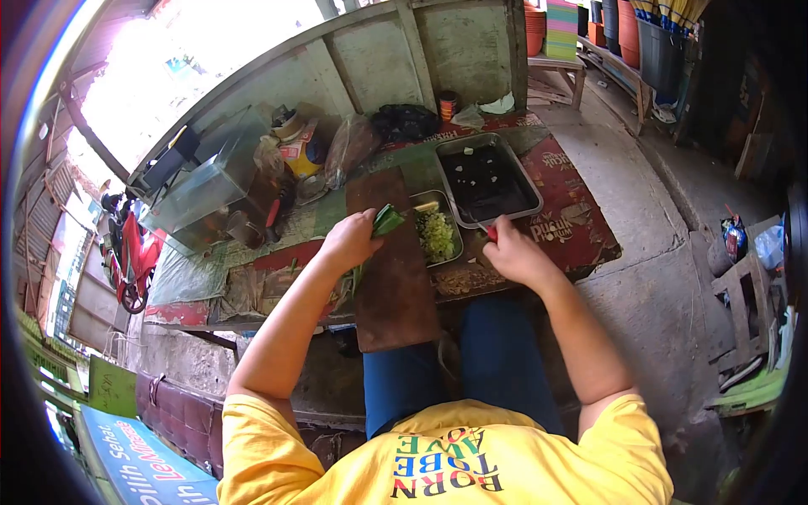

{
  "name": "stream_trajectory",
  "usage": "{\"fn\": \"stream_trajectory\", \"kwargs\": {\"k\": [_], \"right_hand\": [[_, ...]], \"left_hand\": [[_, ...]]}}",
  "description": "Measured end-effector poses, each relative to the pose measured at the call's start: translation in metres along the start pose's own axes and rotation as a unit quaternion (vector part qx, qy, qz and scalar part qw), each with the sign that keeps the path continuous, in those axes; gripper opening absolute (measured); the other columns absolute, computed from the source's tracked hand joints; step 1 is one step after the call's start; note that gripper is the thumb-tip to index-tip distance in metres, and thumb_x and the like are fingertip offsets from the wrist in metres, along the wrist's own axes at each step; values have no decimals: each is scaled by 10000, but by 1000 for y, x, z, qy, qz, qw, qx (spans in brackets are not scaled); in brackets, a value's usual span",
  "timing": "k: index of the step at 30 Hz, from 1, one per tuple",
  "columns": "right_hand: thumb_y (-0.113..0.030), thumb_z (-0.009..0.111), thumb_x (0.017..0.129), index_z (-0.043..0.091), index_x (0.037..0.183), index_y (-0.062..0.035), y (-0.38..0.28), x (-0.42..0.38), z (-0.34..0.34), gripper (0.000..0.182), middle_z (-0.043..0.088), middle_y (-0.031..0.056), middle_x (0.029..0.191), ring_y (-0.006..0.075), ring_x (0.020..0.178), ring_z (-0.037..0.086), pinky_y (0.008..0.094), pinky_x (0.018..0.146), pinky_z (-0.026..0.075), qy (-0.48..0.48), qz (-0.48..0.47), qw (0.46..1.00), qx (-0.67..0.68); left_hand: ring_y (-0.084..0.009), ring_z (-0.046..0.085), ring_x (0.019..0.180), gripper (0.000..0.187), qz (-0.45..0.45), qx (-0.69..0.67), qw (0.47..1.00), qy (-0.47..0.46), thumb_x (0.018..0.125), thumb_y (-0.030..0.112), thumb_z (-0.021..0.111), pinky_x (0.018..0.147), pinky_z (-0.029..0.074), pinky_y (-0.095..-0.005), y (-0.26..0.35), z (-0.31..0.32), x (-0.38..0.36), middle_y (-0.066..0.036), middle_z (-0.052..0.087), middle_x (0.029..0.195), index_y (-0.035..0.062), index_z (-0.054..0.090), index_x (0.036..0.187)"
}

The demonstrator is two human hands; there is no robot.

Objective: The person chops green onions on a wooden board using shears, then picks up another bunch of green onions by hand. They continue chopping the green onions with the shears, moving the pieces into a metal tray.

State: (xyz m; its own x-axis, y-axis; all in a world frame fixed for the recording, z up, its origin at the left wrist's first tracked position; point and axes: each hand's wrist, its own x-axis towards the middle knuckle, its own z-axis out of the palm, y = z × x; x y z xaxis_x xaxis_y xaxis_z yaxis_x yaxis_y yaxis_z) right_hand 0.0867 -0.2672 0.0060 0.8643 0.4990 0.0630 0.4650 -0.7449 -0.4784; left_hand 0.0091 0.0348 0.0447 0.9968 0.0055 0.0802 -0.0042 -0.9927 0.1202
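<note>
My left hand [350,241] is closed around a bunch of long green stalks [388,220], which look like spring onions. Their cut ends stick out over the brown wooden chopping board [392,290], and part of the bunch trails below the hand. My right hand [513,251] grips a knife by its red handle [491,233]; the thin blade points up and left, over the edges of the trays. Between the hands, a small metal tray [459,252] holds chopped pale-green pieces [435,234]. Behind it is a larger metal tray [536,200] with dark contents and a few white bits.
A glass case [198,202] stands on the left of the table [581,210], beside plastic bags [352,147] and a red-handled tool [273,214]. A black bag [406,123] and a small can [448,105] sit against the back panel. Right, a wooden crate [745,303] rests on the floor.
</note>
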Motion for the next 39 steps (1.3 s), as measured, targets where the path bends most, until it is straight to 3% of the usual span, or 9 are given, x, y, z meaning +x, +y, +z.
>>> {"fn": "stream_trajectory", "kwargs": {"k": [4, 11, 14, 17, 20, 22, 24, 25, 39], "right_hand": [[-245, 515, 913, 408, 1147, 37, 15, -8, 42, 381, 546, 323, 1176, 448, 1122, 538, 508, 934, 415, -53, -23, 979, 198], [-357, 627, 882, 496, 1052, -2, 7, 21, 77, 415, 608, 216, 934, 400, 806, 595, 441, 758, 470, 13, -57, 934, 352], [-421, 642, 882, 515, 1042, -16, -11, 56, 77, 453, 596, 126, 805, 286, 641, 574, 396, 611, 478, 31, -74, 922, 378], [-447, 513, 966, 537, 1065, -58, -36, 67, 53, 402, 540, 6, 734, 96, 554, 492, 282, 427, 412, -183, 50, 762, 620], [-444, 474, 998, 528, 1201, -87, -27, 81, 76, 414, 543, -8, 734, 69, 545, 475, 254, 449, 404, -219, 57, 790, 569], [-399, 471, 1002, 524, 1218, -71, -26, 77, 85, 396, 591, 40, 818, 100, 652, 552, 283, 529, 456, -242, 59, 829, 501], [-372, 461, 1002, 517, 1209, -40, -21, 77, 123, 395, 632, 116, 932, 183, 836, 616, 378, 671, 504, -130, 23, 926, 353], [-355, 421, 996, 505, 1181, 29, -29, 63, 106, 434, 590, 299, 1189, 439, 1145, 563, 486, 945, 442, -105, 3, 942, 318], [-309, 393, 1004, 551, 1084, -11, -48, 66, 58, 347, 647, 247, 1035, 432, 992, 610, 525, 858, 469, -98, -68, 990, 81]], "left_hand": [[-387, 631, 946, 350, -69, 19, 997, 27, 823, 266, 705, 793, 514, -467, 2, 26, 17, -185, 649, 980, 32, 550, 1032], [-379, 624, 919, 295, -27, 16, 987, 160, 831, 276, 679, 775, 498, -467, 16, 55, 10, -166, 644, 965, 36, 572, 965], [-371, 620, 919, 298, -31, -7, 986, 161, 822, 267, 682, 783, 492, -466, 17, 52, 9, -157, 645, 963, 35, 569, 971], [-369, 619, 916, 306, -23, -31, 985, 167, 825, 277, 684, 777, 492, -464, 14, 55, 9, -147, 640, 952, 35, 566, 971], [-363, 627, 905, 331, -40, -17, 984, 172, 830, 312, 693, 767, 501, -458, 17, 57, 9, -145, 640, 952, 44, 575, 985], [-360, 632, 901, 347, -56, 22, 982, 179, 833, 336, 692, 758, 507, -456, 19, 62, 12, -147, 639, 945, 48, 579, 991], [-356, 637, 896, 363, -70, 55, 979, 183, 837, 361, 690, 749, 512, -453, 19, 64, 15, -149, 638, 938, 52, 584, 996], [-372, 636, 908, 386, -82, 58, 982, 157, 851, 375, 673, 759, 511, -468, 22, 60, 15, -167, 636, 967, 50, 579, 1036], [-375, 607, 940, 446, -54, 98, 987, 116, 866, 322, 624, 771, 503, -467, 28, 58, 3, -183, 577, 1040, 109, 552, 1251]]}}
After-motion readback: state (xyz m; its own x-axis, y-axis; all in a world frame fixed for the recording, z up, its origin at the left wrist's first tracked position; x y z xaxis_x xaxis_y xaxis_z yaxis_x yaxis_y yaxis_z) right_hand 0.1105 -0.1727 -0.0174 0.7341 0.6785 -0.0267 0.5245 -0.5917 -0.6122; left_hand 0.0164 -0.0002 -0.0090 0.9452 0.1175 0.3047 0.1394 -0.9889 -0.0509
